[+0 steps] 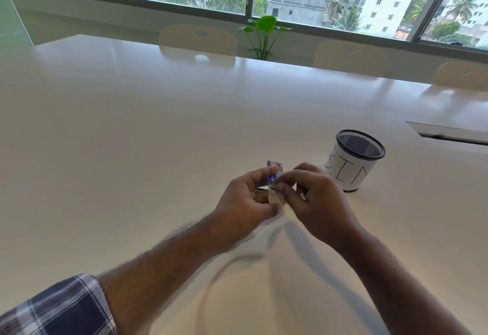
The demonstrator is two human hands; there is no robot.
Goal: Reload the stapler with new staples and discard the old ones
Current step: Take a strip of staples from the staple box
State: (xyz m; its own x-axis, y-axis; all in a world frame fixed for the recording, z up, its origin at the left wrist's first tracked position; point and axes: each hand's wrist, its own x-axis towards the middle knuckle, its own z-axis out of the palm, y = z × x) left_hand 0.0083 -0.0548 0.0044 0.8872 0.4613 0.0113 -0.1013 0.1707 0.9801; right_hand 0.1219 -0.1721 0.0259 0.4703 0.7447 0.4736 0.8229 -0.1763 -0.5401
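Just above the near half of the white table (132, 128), I hold a small blue staple box (274, 172) between both hands, a little left of the mesh bin (353, 160) that stands close by on my right. My left hand (245, 200) has its fingers and thumb curled round the box and a pale flap or tray (273, 197) hanging below it; my right hand (314, 197) pinches at the box's right edge with fingertips bent in. No stapler shows plainly, and whether one hides under my hands I cannot tell.

I judge the box to be light, thin card, easy to crush, so I should grip its short ends gently and pull the flap rather than squeeze the sides. Any staple strip inside would be stiff but brittle, likely to snap into pieces if bent, and best taken by its long sides.

I count 1 box, 1 bin with a paper label lettered BIN, 2 hands, 3 chairs (196, 41) beyond the far edge, and 1 leafy plant (265, 31) by the window
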